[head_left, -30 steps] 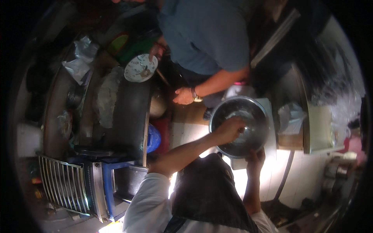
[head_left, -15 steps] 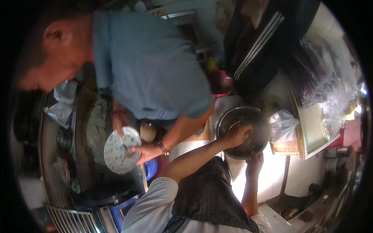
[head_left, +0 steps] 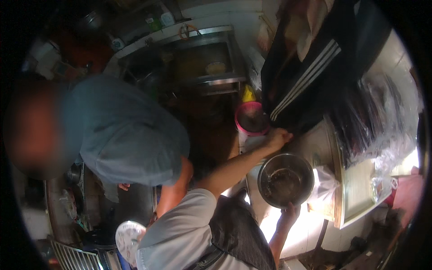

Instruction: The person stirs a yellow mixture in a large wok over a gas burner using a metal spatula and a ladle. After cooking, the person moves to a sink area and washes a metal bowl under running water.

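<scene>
A round metal bowl (head_left: 294, 197) hangs in front of me, tilted so its inside shows, with some pale residue on the bottom. My right hand (head_left: 290, 213) grips its near rim from below. Beyond the far rim, my left hand (head_left: 279, 138) is raised apart from the bowl, its fingers curled in. Whether anything is inside those fingers is hidden. Closest to that hand are a pink-rimmed basket (head_left: 241, 122) and a dark garment with white stripes (head_left: 310, 83).
At left, a co-worker in a blue-grey shirt (head_left: 130, 130) bends close to my left arm, beside a patterned plate (head_left: 127, 238). A metal sink (head_left: 198, 56) stands at the back. Right of the bowl are a plastic bag (head_left: 325, 182) and a pale wooden cabinet (head_left: 360, 198).
My left hand has come out of the bowl and moved beyond its far rim. The bowl sits lower in view. The co-worker and the plate have shifted left and down.
</scene>
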A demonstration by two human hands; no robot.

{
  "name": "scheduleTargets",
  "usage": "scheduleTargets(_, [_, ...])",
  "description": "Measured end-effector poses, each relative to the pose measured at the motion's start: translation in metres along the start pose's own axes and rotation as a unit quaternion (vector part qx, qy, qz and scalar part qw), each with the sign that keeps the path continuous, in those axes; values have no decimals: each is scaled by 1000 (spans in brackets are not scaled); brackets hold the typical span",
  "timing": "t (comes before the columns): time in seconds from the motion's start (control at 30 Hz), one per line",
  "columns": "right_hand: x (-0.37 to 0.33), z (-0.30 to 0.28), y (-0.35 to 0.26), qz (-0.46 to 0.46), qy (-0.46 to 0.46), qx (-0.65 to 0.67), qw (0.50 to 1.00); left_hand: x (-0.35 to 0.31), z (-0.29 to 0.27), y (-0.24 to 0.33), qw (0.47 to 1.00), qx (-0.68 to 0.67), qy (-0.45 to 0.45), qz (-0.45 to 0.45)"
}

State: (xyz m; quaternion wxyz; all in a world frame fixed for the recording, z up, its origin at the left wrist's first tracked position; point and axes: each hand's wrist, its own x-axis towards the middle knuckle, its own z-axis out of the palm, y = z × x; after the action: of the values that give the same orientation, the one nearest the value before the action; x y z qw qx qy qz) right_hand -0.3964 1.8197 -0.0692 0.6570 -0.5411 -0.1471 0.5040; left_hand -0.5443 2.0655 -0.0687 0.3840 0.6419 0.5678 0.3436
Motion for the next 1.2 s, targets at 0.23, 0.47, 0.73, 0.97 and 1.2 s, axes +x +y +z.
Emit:
scheduleTargets(0.23, [35, -3, -7, 36, -8, -2, 999, 3, -111, -192, 954, 296, 32, -12])
scheduleTargets(0.47, [60, 3, -7, 25, -8, 9, 1000, -77, -182, -285, 804, 490, -55, -332])
scheduleTargets(0.73, [98, 78, 10, 50, -43, -51, 997, 18, -205, -284, 943, 250, -15, -217])
scheduleTargets(0.97, [123, 245, 39, 128, -71, -101, 984, 64, -286, -363, 964, -160, 171, -123])
scheduleTargets(1.2, [169, 428, 75, 47, -290, -188, 937, 67, -456, -345, 949, -27, 266, -165])
